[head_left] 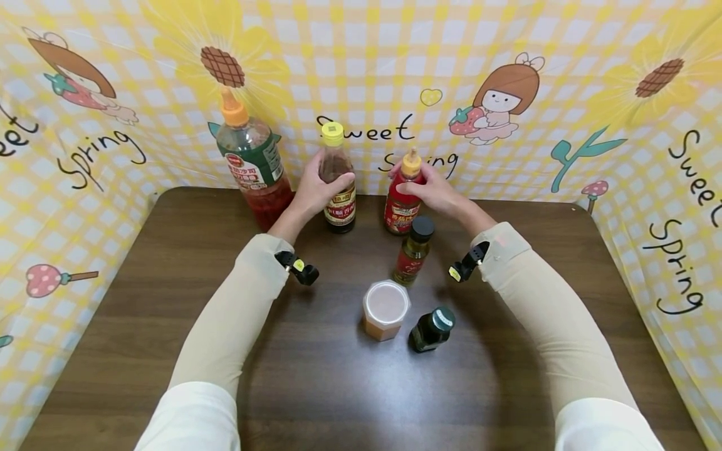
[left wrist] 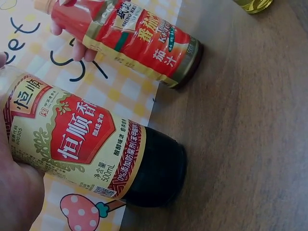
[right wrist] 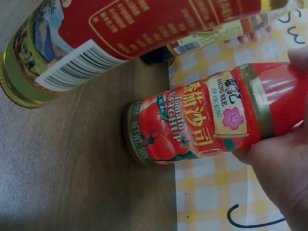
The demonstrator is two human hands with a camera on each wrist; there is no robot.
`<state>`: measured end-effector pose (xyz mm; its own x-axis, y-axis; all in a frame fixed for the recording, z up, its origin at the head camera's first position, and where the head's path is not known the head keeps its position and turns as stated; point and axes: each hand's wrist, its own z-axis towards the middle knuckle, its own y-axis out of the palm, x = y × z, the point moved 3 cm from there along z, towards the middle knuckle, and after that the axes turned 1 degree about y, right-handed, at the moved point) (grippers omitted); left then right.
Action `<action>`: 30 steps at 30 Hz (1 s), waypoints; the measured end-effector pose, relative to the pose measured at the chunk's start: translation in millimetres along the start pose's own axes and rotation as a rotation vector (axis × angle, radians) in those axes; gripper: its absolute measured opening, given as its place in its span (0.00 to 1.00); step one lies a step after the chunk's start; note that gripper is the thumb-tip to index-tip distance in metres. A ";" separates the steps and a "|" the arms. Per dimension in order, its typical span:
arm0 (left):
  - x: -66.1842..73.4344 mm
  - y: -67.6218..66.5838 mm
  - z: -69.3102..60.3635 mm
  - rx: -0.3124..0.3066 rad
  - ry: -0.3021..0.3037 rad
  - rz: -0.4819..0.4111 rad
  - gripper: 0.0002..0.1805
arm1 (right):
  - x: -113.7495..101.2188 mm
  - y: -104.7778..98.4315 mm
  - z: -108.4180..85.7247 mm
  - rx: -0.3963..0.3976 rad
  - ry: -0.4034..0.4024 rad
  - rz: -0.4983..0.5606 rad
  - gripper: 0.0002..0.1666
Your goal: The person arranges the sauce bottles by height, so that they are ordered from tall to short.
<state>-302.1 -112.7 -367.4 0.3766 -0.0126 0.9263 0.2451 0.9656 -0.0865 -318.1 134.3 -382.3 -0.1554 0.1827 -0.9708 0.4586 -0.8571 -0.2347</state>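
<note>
My left hand (head_left: 316, 191) grips a dark vinegar bottle (head_left: 341, 210) with a yellow cap, the thumb across its front. In the left wrist view the vinegar bottle's cream and red label (left wrist: 77, 134) faces the camera. To the right, my right hand (head_left: 442, 191) holds a red ketchup bottle (head_left: 402, 210) with a yellow nozzle cap by its upper part. "Tomato Ketchup" reads on its label (right wrist: 192, 120) in the right wrist view. Both bottles are upright near the table's back edge, a small gap between them. Some fingers are hidden behind the bottles.
A large sauce bottle (head_left: 256, 181) with an orange nozzle stands left of my left hand. In front of the ketchup are a black-capped oil bottle (head_left: 410, 260), a lidded clear jar (head_left: 383, 326) and a small dark bottle (head_left: 430, 333). Patterned cloth (head_left: 361, 62) borders the wooden table (head_left: 338, 401).
</note>
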 end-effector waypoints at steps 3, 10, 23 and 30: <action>0.2 0.4 -0.3 0.000 0.000 -0.007 0.17 | 1.9 0.7 0.9 0.001 -0.001 0.039 0.17; 1.0 -0.1 -0.5 0.009 -0.004 0.012 0.18 | 1.9 5.2 3.7 0.010 -0.017 0.031 0.18; -1.7 -0.6 1.6 0.015 -0.008 0.032 0.21 | 2.5 7.5 6.7 -0.006 -0.036 0.058 0.16; -28.2 -6.1 8.5 0.042 -0.019 0.044 0.19 | 0.1 2.2 4.3 -0.026 -0.005 -0.070 0.23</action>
<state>-321.8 -116.0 -389.9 0.3693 0.0348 0.9286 0.1909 0.9751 -0.1125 -320.9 130.4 -382.8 -0.1921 0.2394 -0.9517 0.4692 -0.8294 -0.3033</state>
